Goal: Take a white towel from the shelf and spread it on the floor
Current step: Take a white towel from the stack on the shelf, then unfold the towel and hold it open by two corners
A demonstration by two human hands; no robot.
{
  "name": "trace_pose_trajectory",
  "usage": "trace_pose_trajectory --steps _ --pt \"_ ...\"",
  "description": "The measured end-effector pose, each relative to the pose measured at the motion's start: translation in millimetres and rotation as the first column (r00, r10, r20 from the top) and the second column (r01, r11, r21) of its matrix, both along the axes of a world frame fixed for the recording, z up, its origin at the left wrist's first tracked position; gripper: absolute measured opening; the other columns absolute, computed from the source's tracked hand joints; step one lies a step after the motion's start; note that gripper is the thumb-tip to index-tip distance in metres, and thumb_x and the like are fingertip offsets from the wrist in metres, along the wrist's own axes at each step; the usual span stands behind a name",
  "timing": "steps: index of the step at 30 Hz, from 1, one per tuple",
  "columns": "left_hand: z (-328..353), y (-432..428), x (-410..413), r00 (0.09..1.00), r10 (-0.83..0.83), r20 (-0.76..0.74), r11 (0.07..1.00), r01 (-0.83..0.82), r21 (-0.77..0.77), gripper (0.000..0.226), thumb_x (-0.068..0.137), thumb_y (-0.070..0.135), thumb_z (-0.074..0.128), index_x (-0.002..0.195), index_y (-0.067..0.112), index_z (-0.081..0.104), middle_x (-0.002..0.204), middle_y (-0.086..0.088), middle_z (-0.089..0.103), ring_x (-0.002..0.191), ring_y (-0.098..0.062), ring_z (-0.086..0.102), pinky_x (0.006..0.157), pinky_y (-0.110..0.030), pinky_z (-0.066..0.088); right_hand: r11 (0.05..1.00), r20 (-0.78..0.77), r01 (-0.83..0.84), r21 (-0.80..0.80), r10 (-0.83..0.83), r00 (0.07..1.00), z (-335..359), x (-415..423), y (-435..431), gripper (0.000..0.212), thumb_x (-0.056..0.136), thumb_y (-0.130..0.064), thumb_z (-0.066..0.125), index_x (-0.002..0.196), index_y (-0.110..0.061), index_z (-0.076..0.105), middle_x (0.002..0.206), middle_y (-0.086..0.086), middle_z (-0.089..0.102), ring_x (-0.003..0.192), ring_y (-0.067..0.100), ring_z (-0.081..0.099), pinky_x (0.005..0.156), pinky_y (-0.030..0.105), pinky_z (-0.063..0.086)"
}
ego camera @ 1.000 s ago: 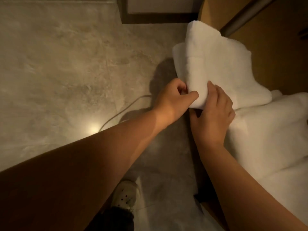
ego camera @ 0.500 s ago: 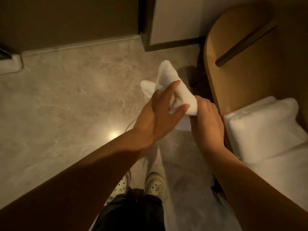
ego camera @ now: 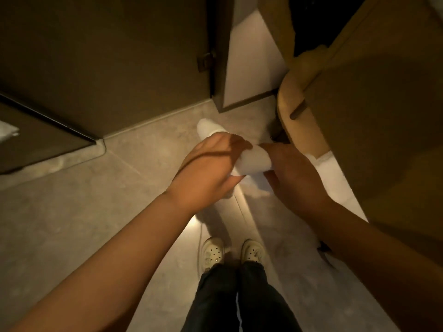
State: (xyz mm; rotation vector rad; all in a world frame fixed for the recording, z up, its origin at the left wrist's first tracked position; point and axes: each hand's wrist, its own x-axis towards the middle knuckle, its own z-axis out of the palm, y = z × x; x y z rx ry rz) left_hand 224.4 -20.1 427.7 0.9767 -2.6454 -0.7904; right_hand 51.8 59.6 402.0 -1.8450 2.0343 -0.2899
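Soft white cloth towel [ego camera: 254, 161], glossy stone-look floor [ego camera: 84, 200] — smooth matt wooden shelf [ego camera: 374, 111]

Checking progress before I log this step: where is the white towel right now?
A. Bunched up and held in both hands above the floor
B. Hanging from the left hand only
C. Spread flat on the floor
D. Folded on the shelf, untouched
A. The white towel is still bunched, gripped between the left hand and the right hand, held above the floor in front of the person's shoes.
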Motion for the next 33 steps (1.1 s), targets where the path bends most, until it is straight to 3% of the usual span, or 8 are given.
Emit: trace_pose_trajectory --steps 6,10,14,17,22,25,29,33 --pt "126 20 15 0.989 0.020 -0.145 0.995 -0.035 -0.097 0.046 0.073 0.014 0.074 0.116 0.009 0.061 0.113 -0.010 0.062 0.106 -0.019 0.050 0.087 -0.016 0.031 0.986 0.112 0.026 -0.164 -0.007 0.994 130 10 22 0.034 0.089 -0.019 0.063 0.121 -0.009 0.058 0.109 0.010 0.065 0.098 0.023 0.060 0.082 0.020 0.036" --pt "193 42 18 0.987 0.002 -0.158 0.988 -0.026 -0.152 0.046 0.072 0.017 0.077 0.114 0.018 0.060 0.113 -0.002 0.062 0.104 -0.010 0.042 0.078 -0.020 0.035 0.969 0.134 0.041 -0.245 -0.008 0.991 193 11 51 0.043 0.084 -0.025 0.069 0.123 -0.012 0.054 0.111 0.007 0.063 0.098 0.018 0.058 0.082 0.025 0.039" --pt "238 59 17 0.986 -0.049 -0.157 0.976 0.014 -0.216 0.038 0.079 0.024 0.070 0.115 0.023 0.059 0.112 0.002 0.062 0.104 -0.008 0.041 0.078 -0.010 0.024 0.956 0.177 0.140 -0.258 -0.096 0.980 229 10 83 0.051 0.083 -0.049 0.062 0.125 -0.025 0.047 0.113 -0.006 0.057 0.097 0.006 0.052 0.076 0.020 0.040" --pt "262 69 17 0.972 -0.137 -0.188 0.961 0.085 -0.263 0.038 0.081 0.024 0.067 0.118 0.025 0.055 0.113 0.004 0.060 0.105 -0.010 0.044 0.075 -0.013 0.027 0.942 0.215 0.210 -0.261 -0.155 0.964 244 5 109 0.055 0.079 -0.055 0.063 0.123 -0.027 0.047 0.113 -0.007 0.058 0.095 0.010 0.055 0.074 0.030 0.050" --pt "293 91 7 0.957 -0.237 -0.168 0.932 0.176 -0.316 0.039 0.083 0.027 0.065 0.120 0.025 0.053 0.117 0.007 0.058 0.107 -0.011 0.047 0.075 -0.023 0.038 0.933 0.256 0.275 -0.230 -0.214 0.943 261 -10 165 0.058 0.076 -0.042 0.071 0.125 -0.026 0.047 0.118 -0.004 0.058 0.103 0.015 0.056 0.083 0.043 0.052" --pt "308 109 -8 0.935 -0.308 -0.178 0.916 0.240 -0.321 0.036 0.083 0.027 0.064 0.118 0.022 0.056 0.116 0.006 0.058 0.105 -0.012 0.049 0.077 -0.019 0.035 0.909 0.258 0.357 -0.216 -0.299 0.919 264 -20 206 0.055 0.078 -0.035 0.074 0.126 -0.026 0.049 0.120 -0.005 0.059 0.107 0.013 0.056 0.089 0.036 0.049" --pt "325 142 -36 0.899 -0.411 -0.153 0.878 0.346 -0.331 0.035 0.085 0.029 0.062 0.119 0.022 0.056 0.117 0.006 0.059 0.106 -0.012 0.051 0.083 -0.019 0.034 0.849 0.274 0.472 -0.236 -0.408 0.871 276 -32 260 0.052 0.075 -0.043 0.072 0.119 -0.044 0.045 0.109 -0.017 0.054 0.099 0.006 0.054 0.079 0.018 0.040" --pt "339 185 -69 0.837 -0.523 -0.158 0.823 0.449 -0.347 0.036 0.085 0.031 0.062 0.118 0.019 0.058 0.112 0.002 0.061 0.101 -0.013 0.052 0.081 -0.021 0.035 0.799 0.208 0.552 -0.239 -0.513 0.833 284 -51 317 0.053 0.073 -0.031 0.078 0.121 -0.020 0.057 0.113 0.000 0.062 0.098 0.016 0.055 0.079 0.024 0.040"
